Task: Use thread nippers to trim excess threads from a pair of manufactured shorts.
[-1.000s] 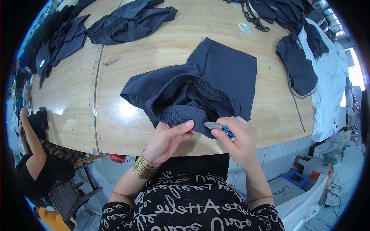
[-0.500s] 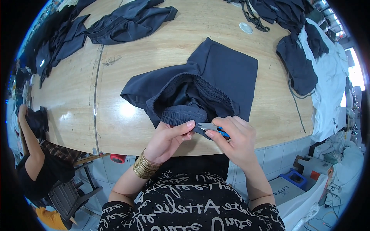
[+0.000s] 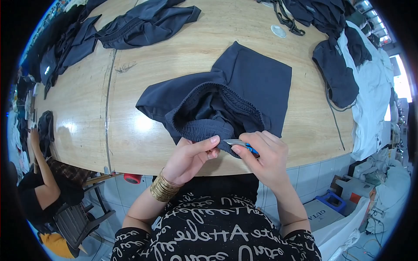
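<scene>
A pair of dark navy shorts (image 3: 257, 80) lies on the wooden table, its gathered elastic waistband facing me and gaping open. My left hand (image 3: 195, 154), gold bangles at the wrist, pinches the near edge of the waistband between thumb and fingers. In my right hand (image 3: 267, 158) are small thread snips (image 3: 250, 147) with blue handles. Their metal blades touch the waistband just right of my left thumb and now look closed together. Any thread at the tips is too small to make out.
Another dark garment (image 3: 139, 28) lies at the far left of the table (image 3: 174, 65). More dark clothes (image 3: 335, 71) and white cloth (image 3: 370, 95) are heaped on the right, with a cord hanging down. A co-worker (image 3: 45, 182) sits at the left edge beside a chair (image 3: 74, 217).
The snips' blades have come together at the waistband; my hands have barely moved. At the left, the co-worker's arm has reached farther forward and the dark cloth there has shifted.
</scene>
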`<state>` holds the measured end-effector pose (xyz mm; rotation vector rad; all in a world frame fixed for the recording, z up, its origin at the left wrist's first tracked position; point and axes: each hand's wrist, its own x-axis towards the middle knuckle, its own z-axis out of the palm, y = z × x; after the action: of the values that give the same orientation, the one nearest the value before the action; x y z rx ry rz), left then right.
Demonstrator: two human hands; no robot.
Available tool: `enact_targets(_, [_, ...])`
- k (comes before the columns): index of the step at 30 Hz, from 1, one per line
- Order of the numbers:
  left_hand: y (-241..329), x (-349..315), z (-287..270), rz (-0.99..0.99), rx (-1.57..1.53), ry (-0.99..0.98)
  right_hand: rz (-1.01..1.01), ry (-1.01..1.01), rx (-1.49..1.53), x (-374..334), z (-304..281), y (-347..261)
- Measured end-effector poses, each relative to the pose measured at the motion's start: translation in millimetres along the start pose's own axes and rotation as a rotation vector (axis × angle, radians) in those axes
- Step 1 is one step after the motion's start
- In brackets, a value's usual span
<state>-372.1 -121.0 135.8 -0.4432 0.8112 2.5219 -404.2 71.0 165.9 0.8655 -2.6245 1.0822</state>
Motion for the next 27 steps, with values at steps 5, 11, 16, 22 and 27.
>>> enact_targets(5, [0.9,-1.6,1.9,0.016,0.006,0.017,0.135,0.019,0.119,-1.2,-2.9,1.7])
enact_targets(11, [-1.8,2.1,-1.8,0.018,-0.006,-0.014,0.158,0.023,0.087,-2.0,-3.0,3.1])
enact_targets(16, [-4.3,2.8,-3.6,0.018,-0.003,-0.013,0.116,0.026,0.080,-2.4,0.4,2.9])
enact_targets(22, [-4.1,2.5,-2.3,0.023,-0.005,-0.028,0.062,0.035,0.042,-1.1,2.8,3.3])
enact_targets(27, [-4.1,2.1,-1.7,0.027,0.000,-0.019,0.037,0.054,-0.017,0.6,3.1,0.8])
